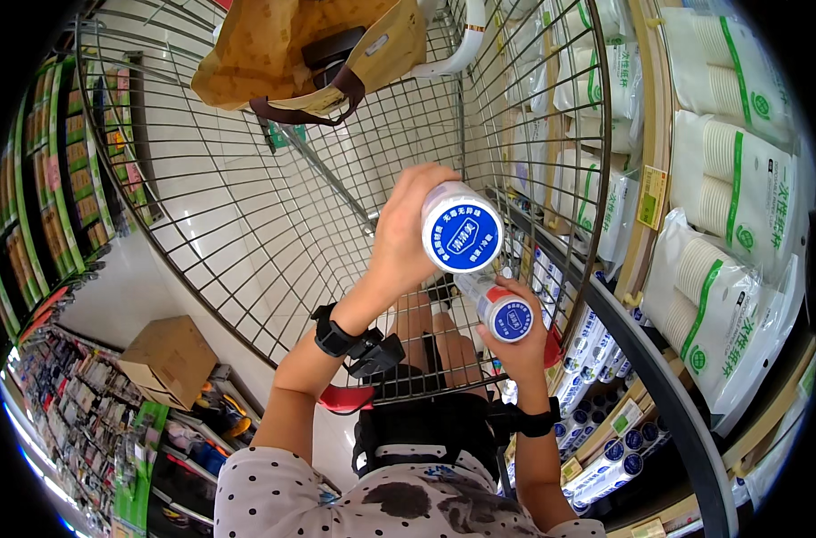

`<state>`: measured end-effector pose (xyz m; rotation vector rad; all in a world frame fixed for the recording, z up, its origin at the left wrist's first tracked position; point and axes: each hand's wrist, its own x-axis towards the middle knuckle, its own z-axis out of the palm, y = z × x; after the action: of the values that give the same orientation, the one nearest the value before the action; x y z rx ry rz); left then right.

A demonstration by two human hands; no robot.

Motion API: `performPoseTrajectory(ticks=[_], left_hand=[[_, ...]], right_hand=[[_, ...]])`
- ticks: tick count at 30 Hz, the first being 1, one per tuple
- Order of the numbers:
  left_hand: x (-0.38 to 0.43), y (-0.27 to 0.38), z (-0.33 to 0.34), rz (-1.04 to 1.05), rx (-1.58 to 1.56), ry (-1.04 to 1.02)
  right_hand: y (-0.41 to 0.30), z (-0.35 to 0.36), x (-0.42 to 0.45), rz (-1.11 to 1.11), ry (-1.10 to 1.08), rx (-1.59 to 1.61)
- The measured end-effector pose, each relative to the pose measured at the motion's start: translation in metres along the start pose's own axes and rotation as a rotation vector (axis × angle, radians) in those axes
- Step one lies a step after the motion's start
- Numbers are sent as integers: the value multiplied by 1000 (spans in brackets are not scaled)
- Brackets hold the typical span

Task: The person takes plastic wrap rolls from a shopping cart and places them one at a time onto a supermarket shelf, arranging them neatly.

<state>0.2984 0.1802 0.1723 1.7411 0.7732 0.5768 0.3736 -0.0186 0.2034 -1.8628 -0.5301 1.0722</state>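
Note:
In my left hand (402, 232) is a plastic-wrapped roll (463, 234), its round blue end label turned up toward me. My right hand (521, 339) grips a second, similar roll (512, 319) with a smaller-looking blue end and a red patch on its side. The second roll sits just below and to the right of the first, partly covered by it. Both rolls are above the wire basket of a shopping cart (246, 282). Black straps with small devices circle both wrists.
A tan bag (246, 60) with dark handles and a dark object inside sits in the cart, beside a white curved handle (465, 47). Packs of paper cups (724, 168) line the right shelf, with more blue-ended rolls (613, 450) below. A cardboard box (167, 360) and stocked shelves stand left.

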Motion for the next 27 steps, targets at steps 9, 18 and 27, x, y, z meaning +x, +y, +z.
performPoseTrajectory(ticks=[9,18,27], left_hand=[[-2,6,-5,-164,-186,-185],[3,-3,-6,-125,-161,-139],[10,-10,-5,-145,-188,-368]], right_hand=[[3,1,-4,2,-11,38],[3,2,2,20,-4,31],[-12,-2,25,-48,20,48]])
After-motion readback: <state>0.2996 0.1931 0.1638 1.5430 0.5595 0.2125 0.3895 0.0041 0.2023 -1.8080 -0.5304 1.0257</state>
